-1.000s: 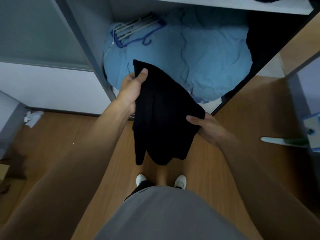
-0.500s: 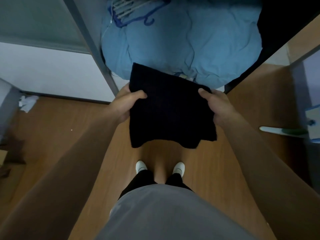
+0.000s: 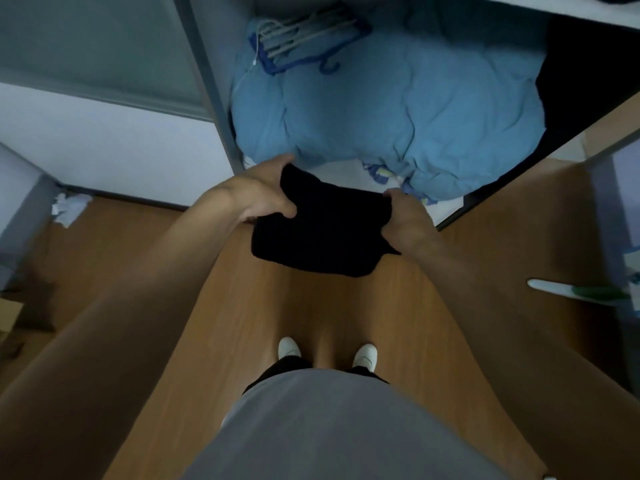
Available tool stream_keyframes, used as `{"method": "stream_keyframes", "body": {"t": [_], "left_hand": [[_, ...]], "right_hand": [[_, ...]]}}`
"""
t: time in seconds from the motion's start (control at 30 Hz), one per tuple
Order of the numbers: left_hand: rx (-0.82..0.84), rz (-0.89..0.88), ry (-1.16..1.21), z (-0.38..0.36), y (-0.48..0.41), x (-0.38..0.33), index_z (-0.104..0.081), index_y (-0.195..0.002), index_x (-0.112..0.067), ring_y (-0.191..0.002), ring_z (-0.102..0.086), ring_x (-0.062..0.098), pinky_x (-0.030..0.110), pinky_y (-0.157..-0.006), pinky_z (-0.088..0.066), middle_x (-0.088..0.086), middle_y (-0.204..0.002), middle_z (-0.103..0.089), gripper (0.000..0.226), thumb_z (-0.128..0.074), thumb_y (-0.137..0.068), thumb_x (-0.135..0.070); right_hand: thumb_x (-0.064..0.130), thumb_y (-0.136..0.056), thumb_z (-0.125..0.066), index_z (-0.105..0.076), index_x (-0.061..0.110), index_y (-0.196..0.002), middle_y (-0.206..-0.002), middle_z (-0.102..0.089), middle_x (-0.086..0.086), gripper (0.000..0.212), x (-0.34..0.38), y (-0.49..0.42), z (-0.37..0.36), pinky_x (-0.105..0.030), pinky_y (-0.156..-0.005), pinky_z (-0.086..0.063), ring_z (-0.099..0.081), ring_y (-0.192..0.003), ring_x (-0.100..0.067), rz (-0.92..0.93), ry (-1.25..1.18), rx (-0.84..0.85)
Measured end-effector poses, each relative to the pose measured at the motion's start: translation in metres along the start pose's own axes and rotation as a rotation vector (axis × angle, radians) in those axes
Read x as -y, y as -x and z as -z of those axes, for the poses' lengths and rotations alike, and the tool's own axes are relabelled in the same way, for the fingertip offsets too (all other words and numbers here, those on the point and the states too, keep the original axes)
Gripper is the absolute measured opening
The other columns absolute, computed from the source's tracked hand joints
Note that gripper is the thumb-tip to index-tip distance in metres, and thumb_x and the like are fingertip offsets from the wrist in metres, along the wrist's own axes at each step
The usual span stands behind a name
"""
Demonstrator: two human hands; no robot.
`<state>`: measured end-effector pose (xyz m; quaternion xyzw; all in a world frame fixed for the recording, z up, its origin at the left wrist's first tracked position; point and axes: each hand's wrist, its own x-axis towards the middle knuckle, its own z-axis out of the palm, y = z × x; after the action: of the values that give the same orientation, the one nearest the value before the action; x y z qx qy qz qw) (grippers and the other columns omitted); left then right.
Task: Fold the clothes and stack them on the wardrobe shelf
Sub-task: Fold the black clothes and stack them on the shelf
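Observation:
A black garment [image 3: 322, 230], folded into a compact rectangle, hangs in the air in front of the open wardrobe. My left hand [image 3: 266, 192] grips its left edge with the thumb on top. My right hand [image 3: 403, 216] grips its right edge, fingers curled around the fold. Just behind the garment lies a bulky blue duvet [image 3: 398, 109] on the wardrobe's bottom compartment. A white shelf edge [image 3: 519, 5] runs across the top right, with a dark piece of cloth just showing above it.
Blue and white hangers [image 3: 304, 39] lie on the duvet at the back left. The wardrobe's grey post [image 3: 211, 84] stands to the left. Crumpled paper [image 3: 69, 206] lies on the wooden floor [image 3: 311, 306] at left. A white and green object [image 3: 575, 291] sticks in from the right.
The garment went from hanging loosely to a smaller, tighter fold. Both hands came closer together on its two sides and lowered it slightly toward the wardrobe's bottom.

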<state>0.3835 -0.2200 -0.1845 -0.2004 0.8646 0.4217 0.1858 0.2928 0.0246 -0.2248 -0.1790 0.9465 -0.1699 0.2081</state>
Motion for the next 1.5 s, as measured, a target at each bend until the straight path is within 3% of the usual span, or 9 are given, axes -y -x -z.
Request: {"method": "stream_keyframes", "body": {"t": [0.17,0.33,0.4,0.53,0.73,0.97,1.13,1.37,1.5], "left_hand": [[-0.097,-0.045,-0.252,0.034,-0.008,-0.010,-0.039,-0.143,-0.017,-0.113,-0.048,0.018,0.023,-0.088,-0.037,0.005,-0.136,-0.050,0.077,-0.077,-0.076,-0.012],[-0.508,-0.177,-0.355,0.085,-0.011,-0.022,-0.064,-0.091,-0.023,-0.085,-0.057,0.018,0.027,-0.063,-0.041,-0.005,-0.089,-0.056,0.029,-0.072,-0.071,-0.042],[-0.626,-0.243,-0.214,0.106,-0.014,-0.028,-0.058,-0.078,-0.028,-0.083,-0.054,0.014,0.024,-0.066,-0.041,-0.004,-0.096,-0.051,0.025,-0.072,-0.068,-0.046],[-0.602,-0.373,0.261,0.143,-0.023,-0.046,-0.062,-0.080,-0.025,-0.067,-0.065,0.011,0.019,-0.053,-0.051,-0.003,-0.088,-0.065,0.012,-0.072,-0.077,-0.032],[-0.503,-0.507,0.665,0.174,-0.049,-0.073,-0.066,-0.113,-0.033,-0.096,-0.073,0.013,0.032,-0.075,-0.059,-0.010,-0.105,-0.076,0.030,-0.068,-0.086,-0.045],[-0.694,-0.584,0.301,0.223,-0.097,-0.108,-0.057,-0.115,-0.033,-0.091,-0.060,-0.018,0.003,-0.075,-0.046,-0.021,-0.103,-0.064,0.043,-0.078,-0.082,-0.016],[-0.996,-0.564,0.023,0.261,-0.136,-0.153,-0.061,-0.126,-0.017,-0.097,-0.054,-0.007,-0.005,-0.082,-0.034,-0.013,-0.110,-0.062,0.055,-0.066,-0.075,0.004],[-1.507,-0.563,-0.381,0.331,-0.191,-0.199,-0.063,-0.125,-0.007,-0.128,-0.055,0.020,0.029,-0.108,-0.043,0.007,-0.132,-0.062,0.042,-0.063,-0.084,0.004],[-1.155,-0.142,-0.578,0.342,-0.226,-0.198,-0.057,-0.135,-0.019,-0.131,-0.050,0.023,0.039,-0.104,-0.037,0.001,-0.141,-0.057,0.052,-0.057,-0.083,-0.016]], "right_hand": [[0.000,-0.086,-0.055,-0.067,0.023,-0.121,-0.124,-0.058,-0.013,0.044,0.036,-0.021,0.034,-0.037,-0.093,-0.049,-0.056,-0.117,-0.032,-0.003,0.036,-0.281],[0.009,-0.091,-0.057,-0.067,0.031,-0.118,-0.130,-0.050,-0.005,0.037,0.066,-0.049,0.086,-0.035,-0.098,-0.046,-0.057,-0.115,-0.024,0.061,-0.143,-0.430],[0.009,-0.091,-0.060,-0.068,0.027,-0.114,-0.124,-0.059,-0.007,0.031,0.077,-0.061,0.107,-0.038,-0.096,-0.050,-0.061,-0.109,-0.023,0.123,-0.267,-0.468],[0.020,-0.101,-0.053,-0.057,0.027,-0.099,-0.093,-0.067,0.004,0.009,0.103,-0.079,0.146,-0.026,-0.050,-0.055,-0.069,-0.065,-0.016,0.082,-0.869,-0.376],[0.029,-0.108,-0.038,-0.057,0.021,-0.097,-0.097,-0.070,-0.003,0.023,0.130,-0.136,0.187,-0.021,-0.045,-0.052,-0.069,-0.050,-0.014,0.104,-1.016,-0.324],[0.031,-0.107,-0.035,-0.059,0.025,-0.113,-0.107,-0.068,-0.003,0.026,0.174,-0.245,0.249,-0.032,-0.062,-0.060,-0.075,-0.070,-0.020,0.194,-1.369,-0.240],[0.023,-0.101,-0.049,-0.060,0.011,-0.132,-0.120,-0.067,-0.012,0.036,0.242,-0.326,0.307,-0.052,-0.086,-0.058,-0.067,-0.102,-0.031,0.296,-1.659,0.030],[0.009,-0.101,-0.037,-0.059,-0.002,-0.130,-0.119,-0.065,-0.023,0.038,0.352,-0.418,0.379,-0.050,-0.098,-0.052,-0.064,-0.110,-0.038,0.341,-1.929,0.370],[0.005,-0.101,-0.034,-0.059,0.000,-0.123,-0.123,-0.060,-0.022,0.034,0.358,-0.486,0.381,-0.056,-0.082,-0.058,-0.063,-0.108,-0.039,0.211,-1.636,0.330]]}}
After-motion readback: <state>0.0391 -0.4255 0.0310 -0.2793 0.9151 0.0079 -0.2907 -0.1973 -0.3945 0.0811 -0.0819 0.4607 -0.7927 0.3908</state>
